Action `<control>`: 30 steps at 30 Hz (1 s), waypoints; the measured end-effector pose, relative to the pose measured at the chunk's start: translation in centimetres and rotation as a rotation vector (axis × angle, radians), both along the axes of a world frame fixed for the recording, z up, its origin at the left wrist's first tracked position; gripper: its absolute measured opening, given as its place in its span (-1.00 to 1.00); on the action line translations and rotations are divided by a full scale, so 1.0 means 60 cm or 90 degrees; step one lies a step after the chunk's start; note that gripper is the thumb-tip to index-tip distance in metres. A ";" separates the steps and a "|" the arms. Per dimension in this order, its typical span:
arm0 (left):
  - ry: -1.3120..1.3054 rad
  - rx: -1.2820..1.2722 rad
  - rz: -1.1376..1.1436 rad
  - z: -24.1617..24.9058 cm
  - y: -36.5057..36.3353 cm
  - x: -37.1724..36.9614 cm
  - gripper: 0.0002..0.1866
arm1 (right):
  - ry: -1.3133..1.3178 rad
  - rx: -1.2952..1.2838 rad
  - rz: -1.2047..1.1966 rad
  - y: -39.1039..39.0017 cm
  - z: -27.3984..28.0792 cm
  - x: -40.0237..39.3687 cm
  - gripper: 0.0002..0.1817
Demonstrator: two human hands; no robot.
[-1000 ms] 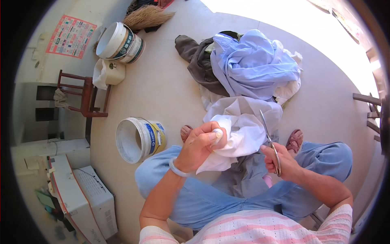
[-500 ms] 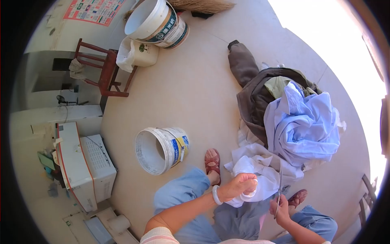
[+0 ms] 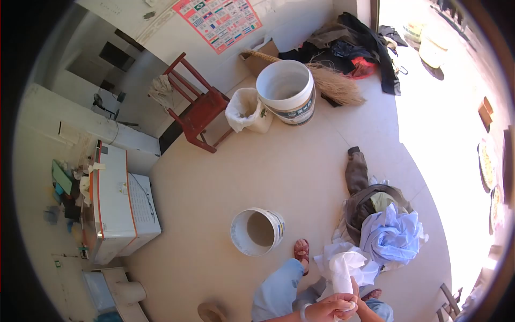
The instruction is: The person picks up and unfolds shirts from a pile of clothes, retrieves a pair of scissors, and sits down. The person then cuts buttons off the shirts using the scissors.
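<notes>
My left hand [image 3: 339, 307], with a pale bracelet at its wrist, is closed on a piece of white cloth [image 3: 342, 273]. The cloth stands up in a loose roll above my fingers. My right hand [image 3: 355, 288] is right beside it, against the cloth, its fingers mostly hidden. The scissors are out of sight. Beyond my hands, more white fabric [image 3: 367, 271] lies on the floor by a heap with a light blue garment [image 3: 391, 233] and a dark brown jacket [image 3: 357, 174].
A white bucket [image 3: 278, 228] stands left of my sandalled foot [image 3: 301, 252]. Farther off are a large bucket [image 3: 295, 110], a lined bin [image 3: 263, 121], a red wooden chair [image 3: 201, 115] and a straw broom [image 3: 338, 86]. A white appliance [image 3: 118, 188] is at the left.
My view has tilted up, showing more of the room. My hands have come together at the white cloth, which now stands upright. The scissors, earlier in my right hand, no longer show.
</notes>
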State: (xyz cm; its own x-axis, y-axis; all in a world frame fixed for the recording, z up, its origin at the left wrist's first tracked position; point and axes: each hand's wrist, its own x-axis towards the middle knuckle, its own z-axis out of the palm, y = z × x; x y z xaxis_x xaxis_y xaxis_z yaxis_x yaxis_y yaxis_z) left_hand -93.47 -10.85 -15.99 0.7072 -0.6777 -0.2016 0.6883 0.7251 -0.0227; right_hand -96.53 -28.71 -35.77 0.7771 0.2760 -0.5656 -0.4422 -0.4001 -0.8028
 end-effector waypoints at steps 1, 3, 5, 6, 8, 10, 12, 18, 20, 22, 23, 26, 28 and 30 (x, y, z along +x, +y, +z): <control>-0.011 -0.030 0.086 0.052 0.043 0.015 -0.85 | -0.034 0.033 -0.003 0.038 0.057 0.028 -0.37; -0.059 0.007 0.141 0.127 0.151 0.036 -0.82 | -0.100 0.100 -0.005 0.125 0.182 0.073 -0.44; -0.135 0.287 0.167 0.145 0.253 0.024 -0.77 | -0.245 0.150 -0.004 0.215 0.332 0.166 -0.58; -0.164 0.432 0.180 0.147 0.302 0.014 -0.65 | -0.114 0.203 -0.030 0.241 0.370 0.190 -0.59; -0.209 0.732 0.208 0.173 0.383 0.011 -0.39 | -0.019 0.289 -0.004 0.326 0.483 0.244 -0.59; -0.150 0.639 0.189 0.300 0.417 0.035 -0.65 | 0.125 0.363 0.094 0.401 0.574 0.288 -0.57; -0.057 0.496 0.158 0.374 0.437 0.045 -0.87 | 0.178 0.366 0.209 0.474 0.631 0.296 -0.58; 0.026 0.462 0.347 0.407 0.500 0.046 -0.85 | 0.143 0.150 0.633 0.646 0.749 0.469 -0.70; 0.069 0.460 0.403 0.407 0.525 0.056 -0.85 | 0.027 0.054 0.601 0.702 0.769 0.565 -0.70; 0.116 0.459 0.449 0.401 0.559 0.082 -0.84 | -0.169 0.028 0.557 0.773 0.724 0.701 -0.75; 0.140 0.455 0.469 0.390 0.577 0.097 -0.84 | -0.320 0.078 0.489 0.820 0.710 0.774 -0.81; 0.212 0.456 0.530 0.359 0.646 0.170 -0.83 | -0.691 0.039 0.424 0.997 0.735 1.006 -0.75; 0.261 0.460 0.567 0.333 0.703 0.233 -0.82 | -0.781 0.083 0.360 1.148 0.738 1.173 -0.72; 0.317 0.464 0.600 0.313 0.759 0.293 -0.81 | -0.812 0.027 0.327 1.279 0.788 1.298 -0.68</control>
State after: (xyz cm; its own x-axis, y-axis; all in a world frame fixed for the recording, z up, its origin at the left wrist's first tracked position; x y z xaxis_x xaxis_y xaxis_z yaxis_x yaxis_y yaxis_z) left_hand -75.87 34.66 2.77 0.5914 0.4165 -0.6905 -0.0611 0.8770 0.4766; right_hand -18.66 48.01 11.53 0.5531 0.6864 0.4722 0.7923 -0.2580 -0.5530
